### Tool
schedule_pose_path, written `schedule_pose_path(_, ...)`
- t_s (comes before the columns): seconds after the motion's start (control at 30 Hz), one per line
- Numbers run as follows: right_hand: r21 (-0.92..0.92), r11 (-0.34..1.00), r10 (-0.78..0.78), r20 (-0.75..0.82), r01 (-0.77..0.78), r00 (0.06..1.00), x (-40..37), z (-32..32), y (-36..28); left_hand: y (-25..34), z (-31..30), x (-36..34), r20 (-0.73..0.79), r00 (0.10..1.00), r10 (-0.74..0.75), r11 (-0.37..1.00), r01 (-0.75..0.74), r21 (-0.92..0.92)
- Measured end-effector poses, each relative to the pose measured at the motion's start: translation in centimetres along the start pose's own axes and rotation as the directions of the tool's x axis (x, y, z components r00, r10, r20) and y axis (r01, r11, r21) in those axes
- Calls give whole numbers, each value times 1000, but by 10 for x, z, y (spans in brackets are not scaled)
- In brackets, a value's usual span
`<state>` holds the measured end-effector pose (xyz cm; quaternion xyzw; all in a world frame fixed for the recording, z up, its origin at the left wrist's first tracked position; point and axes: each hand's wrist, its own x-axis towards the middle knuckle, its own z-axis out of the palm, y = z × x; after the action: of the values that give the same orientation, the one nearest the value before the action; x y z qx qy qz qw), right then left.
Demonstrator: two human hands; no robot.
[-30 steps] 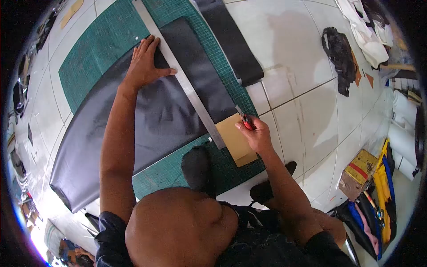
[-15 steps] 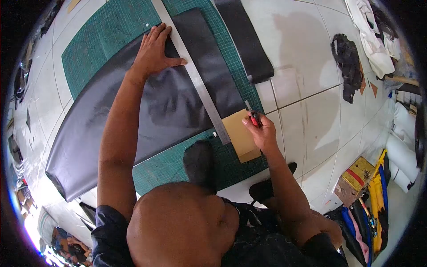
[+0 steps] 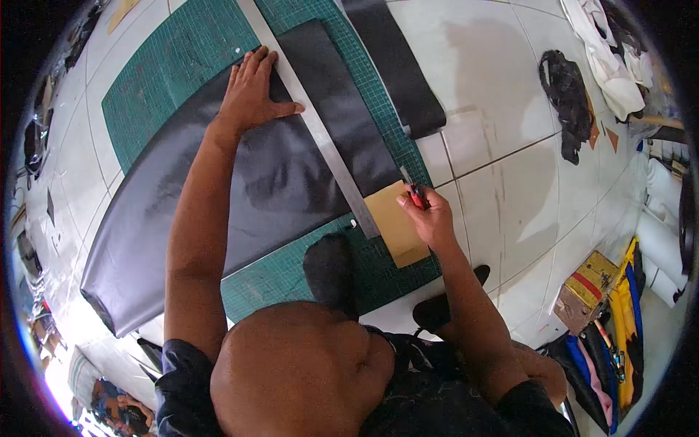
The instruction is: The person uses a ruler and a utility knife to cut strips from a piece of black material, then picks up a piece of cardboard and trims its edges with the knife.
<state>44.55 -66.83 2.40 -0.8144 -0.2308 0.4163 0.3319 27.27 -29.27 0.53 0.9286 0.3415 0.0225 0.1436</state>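
Note:
My left hand (image 3: 249, 98) lies spread on a black, leather-like sheet (image 3: 182, 189), its fingertips and thumb touching the edge of a long metal ruler (image 3: 321, 138). The ruler runs diagonally across the sheet, which rests on a green cutting mat (image 3: 269, 284). Closed in my right hand (image 3: 435, 221) is a red-handled utility knife (image 3: 415, 194), its metal end pointing up and away. Beneath that hand, a tan rectangular card (image 3: 388, 211) sits at the sheet's edge beside the ruler's near end.
A separate black strip (image 3: 397, 73) lies across the mat's right edge onto the tiled floor (image 3: 510, 197). Farther right are crumpled black material (image 3: 566, 102) and a worn box (image 3: 586, 288). A dark-covered foot (image 3: 329, 266) rests on the mat.
The whole view has shifted slightly. Both hands keep about the same places on the ruler and above the card, and the knife is still held.

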Motion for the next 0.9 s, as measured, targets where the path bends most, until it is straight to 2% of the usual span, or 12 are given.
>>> schedule_pose_path(0.3,17,986,-160,-118,163,980,-4,-7,6,32,-29,7,182,973,-144,965,97,243)
schedule_pose_path(0.33,52,988,-141,-95,146,985,1,-17,29,33,-28,7,149,981,-127,963,85,257)
schedule_pose_path(0.4,-61,995,-81,-128,73,989,-1,-46,30,39,-32,9,189,970,-153,959,100,267)
schedule_pose_path(0.47,-296,954,-97,-201,34,975,6,-78,61,40,-33,12,201,968,-153,958,95,271)
schedule_pose_path(0.57,-318,942,-241,-428,105,871,10,-104,37,40,-33,10,179,970,-163,969,123,214)
schedule_pose_path(0.63,-214,976,-125,-436,33,891,19,-99,1,37,-33,10,201,967,-156,971,113,211)
schedule_pose_path(0.67,-160,987,-63,-437,-9,897,26,-94,-11,36,-33,10,216,965,-149,973,104,208)
schedule_pose_path(0.7,-323,915,-350,-347,239,870,41,-82,2,36,-31,10,230,962,-147,975,101,199)
schedule_pose_path(0.77,-203,951,-277,-240,231,930,57,-54,-22,32,-30,10,259,955,-144,977,96,188)
schedule_pose_path(0.8,44,997,73,-166,-67,983,53,-34,-67,34,-34,10,288,945,-157,974,101,201)
schedule_pose_path(0.83,107,993,-28,-142,43,989,50,-16,-85,40,-39,9,316,933,-171,971,105,214)
schedule_pose_path(0.9,188,981,-43,-42,51,998,54,11,-106,45,-42,11,350,917,-190,965,110,237)
